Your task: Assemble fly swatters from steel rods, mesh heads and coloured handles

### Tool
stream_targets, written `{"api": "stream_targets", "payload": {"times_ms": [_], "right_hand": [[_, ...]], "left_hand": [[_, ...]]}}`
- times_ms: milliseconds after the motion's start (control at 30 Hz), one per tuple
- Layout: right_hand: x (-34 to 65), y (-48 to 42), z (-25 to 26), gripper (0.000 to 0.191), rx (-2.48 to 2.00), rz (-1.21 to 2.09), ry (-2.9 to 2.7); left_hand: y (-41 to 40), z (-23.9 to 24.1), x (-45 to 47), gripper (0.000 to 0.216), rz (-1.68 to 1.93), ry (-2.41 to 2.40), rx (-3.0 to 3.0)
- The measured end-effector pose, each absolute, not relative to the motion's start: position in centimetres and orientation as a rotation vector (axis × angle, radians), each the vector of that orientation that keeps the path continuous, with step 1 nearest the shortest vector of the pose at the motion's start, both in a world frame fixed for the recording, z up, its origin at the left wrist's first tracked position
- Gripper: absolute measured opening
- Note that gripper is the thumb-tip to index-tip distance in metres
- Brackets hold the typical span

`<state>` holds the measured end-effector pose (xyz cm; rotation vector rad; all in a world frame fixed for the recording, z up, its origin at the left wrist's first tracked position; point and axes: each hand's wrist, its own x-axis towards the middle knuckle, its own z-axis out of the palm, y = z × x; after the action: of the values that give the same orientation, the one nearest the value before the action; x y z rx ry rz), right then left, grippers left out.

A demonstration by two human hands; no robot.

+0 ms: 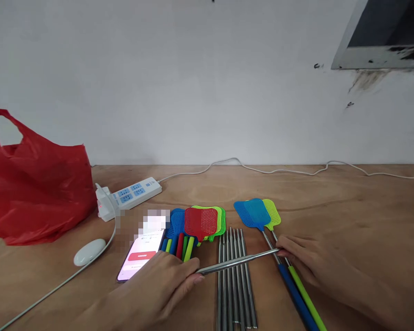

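A metal telescopic rod (232, 263) is stretched between my two hands, tilted up to the right. My left hand (169, 280) pinches its thicker end. The thin end sits between the fingertips of my right hand (305, 259). Below it several more metal rods (236, 289) lie side by side on the table. To their left is a pile of fly swatter heads (200, 221) in red, blue and green, with coloured handles (180, 246) beside them, partly behind my left hand. Under my right hand lie fly swatters with blue heads (257, 213), a yellow-green head (272, 214) and long handles (298, 294).
A lit phone (143, 253) lies left of the handles. Behind it is a white power strip (134, 195) with a cord (272, 172) along the wall. A white mouse-shaped object (89, 252), a white cable (60, 286) and a red plastic bag (41, 193) are at the left.
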<state>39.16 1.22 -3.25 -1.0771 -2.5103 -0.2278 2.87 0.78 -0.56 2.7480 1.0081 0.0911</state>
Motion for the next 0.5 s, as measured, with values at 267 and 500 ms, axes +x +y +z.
{"api": "stream_targets", "payload": {"times_ms": [267, 500], "right_hand": [[34.7, 0.0, -1.8, 0.040, -0.872, -0.324, -2.586], [34.9, -0.2, -1.2, 0.039, -0.955, -0.086, -2.677]], "left_hand": [[0.8, 0.5, 4.4, 0.045, -0.004, 0.926, 2.863], [0.7, 0.4, 4.7, 0.040, -0.059, 0.931, 2.866]]}}
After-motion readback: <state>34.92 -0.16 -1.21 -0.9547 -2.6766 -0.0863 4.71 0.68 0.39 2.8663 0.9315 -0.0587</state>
